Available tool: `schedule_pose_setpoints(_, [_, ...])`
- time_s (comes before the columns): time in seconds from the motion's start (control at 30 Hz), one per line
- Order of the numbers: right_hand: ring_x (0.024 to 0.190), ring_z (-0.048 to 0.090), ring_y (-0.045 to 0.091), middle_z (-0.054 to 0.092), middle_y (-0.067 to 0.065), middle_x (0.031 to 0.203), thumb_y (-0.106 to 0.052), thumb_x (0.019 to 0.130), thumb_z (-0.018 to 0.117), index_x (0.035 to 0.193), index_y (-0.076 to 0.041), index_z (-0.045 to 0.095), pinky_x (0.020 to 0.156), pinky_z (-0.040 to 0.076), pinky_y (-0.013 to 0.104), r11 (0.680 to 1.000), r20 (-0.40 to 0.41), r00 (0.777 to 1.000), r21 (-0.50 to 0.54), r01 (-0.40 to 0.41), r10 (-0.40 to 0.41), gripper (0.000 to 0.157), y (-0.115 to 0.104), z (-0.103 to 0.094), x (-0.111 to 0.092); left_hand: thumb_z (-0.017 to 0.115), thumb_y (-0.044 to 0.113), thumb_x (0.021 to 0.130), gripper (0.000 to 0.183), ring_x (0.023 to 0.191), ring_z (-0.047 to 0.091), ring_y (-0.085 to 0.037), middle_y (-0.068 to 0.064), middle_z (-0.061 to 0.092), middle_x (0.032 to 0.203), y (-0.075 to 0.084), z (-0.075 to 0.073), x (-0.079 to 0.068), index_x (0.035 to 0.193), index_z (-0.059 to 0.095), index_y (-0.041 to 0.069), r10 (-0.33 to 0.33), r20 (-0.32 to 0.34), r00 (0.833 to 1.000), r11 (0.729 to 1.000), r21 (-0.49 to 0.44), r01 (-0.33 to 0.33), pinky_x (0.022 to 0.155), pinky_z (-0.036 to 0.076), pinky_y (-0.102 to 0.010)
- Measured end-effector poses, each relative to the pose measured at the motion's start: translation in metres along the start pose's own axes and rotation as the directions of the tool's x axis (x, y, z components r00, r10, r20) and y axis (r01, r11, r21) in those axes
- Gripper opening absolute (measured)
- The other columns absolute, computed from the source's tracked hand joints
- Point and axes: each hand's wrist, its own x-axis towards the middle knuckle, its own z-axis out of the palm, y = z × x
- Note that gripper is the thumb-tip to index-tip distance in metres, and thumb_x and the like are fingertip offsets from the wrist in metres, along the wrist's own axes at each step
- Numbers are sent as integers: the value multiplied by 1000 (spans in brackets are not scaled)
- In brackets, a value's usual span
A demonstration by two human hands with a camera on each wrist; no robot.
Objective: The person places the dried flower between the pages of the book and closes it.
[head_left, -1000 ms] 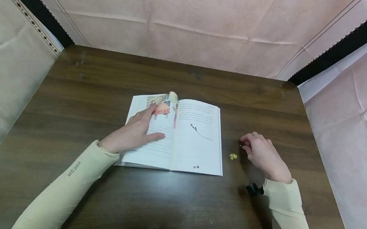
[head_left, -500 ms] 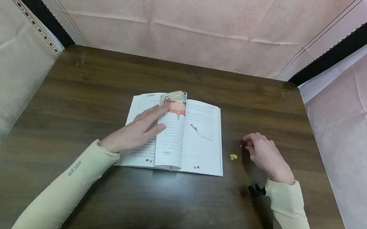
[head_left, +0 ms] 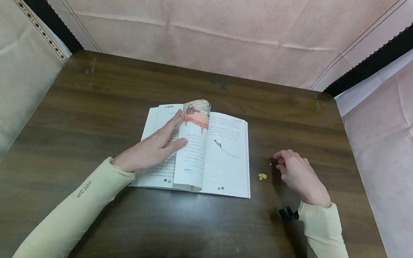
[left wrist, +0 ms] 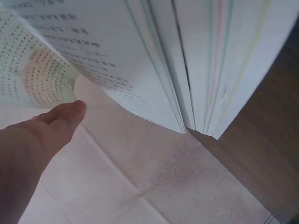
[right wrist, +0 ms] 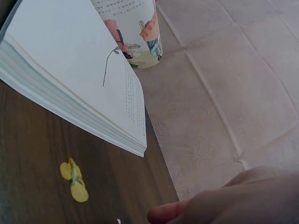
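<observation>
An open book lies on the table, with one illustrated page lifted and bowed over near the spine. My left hand reaches across the left-hand page, fingers straight, its fingertips and thumb at the edge of the bowed page. In the left wrist view, that hand stands beside the curling paper. A thin dark stem shows on the right-hand page. To the book's right, my right hand rests low over the table, fingers loosely bent, nothing visible in them. Near it lies a small yellow flower.
A tiny white speck lies by the right fingertips. The brown wooden table is bordered by pale pink cloth at the back and sides. A black band hangs at the right wrist.
The illustrated page has risen from the left side and now bows toward the spine, baring the text page beneath. The left fingers reached right, then drew back slightly. The right hand shifted slightly right.
</observation>
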Motion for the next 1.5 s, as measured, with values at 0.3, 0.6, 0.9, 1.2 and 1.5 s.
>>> schedule_pose_setpoints(0.3, [86,56,25,60,8,91,7,85,62,111,1,62,84,40,52,1000,-5,1000,-8,9,-9,26,0,-1,1,50,54,96,83,147,8,-7,14,-2,162,2,-1,0,155,-6,35,47,-58,997,996,-71,-51,117,16,-48])
schedule_pose_setpoints(0.6, [83,54,26,59,8,90,3,87,65,110,1,63,83,41,52,1000,-12,1000,4,9,-9,24,1,0,-1,47,56,97,82,145,7,-2,12,1,162,-1,2,-1,155,-4,31,33,53,998,999,-36,-31,118,14,-41])
schedule_pose_setpoints(0.9, [85,56,27,61,9,91,0,88,65,108,0,63,83,40,53,1000,-38,999,-20,18,-18,21,3,4,-1,45,57,97,76,146,8,-6,12,11,161,-5,3,-1,157,17,20,49,136,989,999,14,-51,118,15,-40])
schedule_pose_setpoints(1.2, [88,57,25,63,8,99,1,87,67,106,-4,67,86,43,52,999,10,999,14,51,-51,19,-3,7,0,44,65,93,75,147,6,-8,9,13,161,-6,2,0,153,31,22,14,128,992,998,65,-22,117,14,-43])
schedule_pose_setpoints(1.5, [81,57,19,62,4,96,-3,81,78,102,-9,69,73,51,34,994,124,988,70,82,-90,23,-15,8,0,42,68,92,77,147,7,-9,7,16,161,-8,3,2,152,33,19,-11,130,991,995,98,-2,118,14,-42])
